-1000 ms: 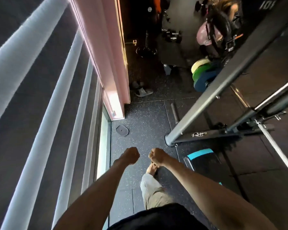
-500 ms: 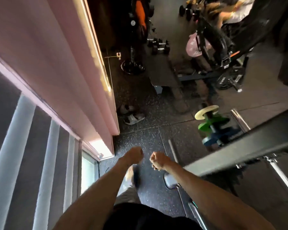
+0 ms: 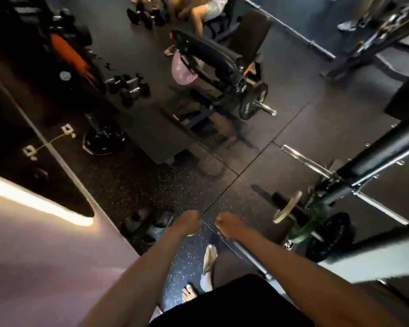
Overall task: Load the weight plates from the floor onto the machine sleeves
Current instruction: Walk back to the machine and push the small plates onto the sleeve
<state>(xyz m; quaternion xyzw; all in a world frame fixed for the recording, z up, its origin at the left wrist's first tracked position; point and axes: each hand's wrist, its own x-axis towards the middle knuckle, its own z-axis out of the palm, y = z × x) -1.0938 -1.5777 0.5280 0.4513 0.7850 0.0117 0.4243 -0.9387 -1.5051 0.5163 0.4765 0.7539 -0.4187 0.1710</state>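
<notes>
Left hand and right hand: both curled into fists, holding nothing, side by side above the speckled rubber floor. Weight plates (tan, green, black) stand on edge right of the right hand, beside the machine frame.

Head-worn camera, looking steeply down, floor far

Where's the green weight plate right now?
In the head view, the green weight plate is low on the right, between the tan plate and a black plate, right of the right hand.
</notes>
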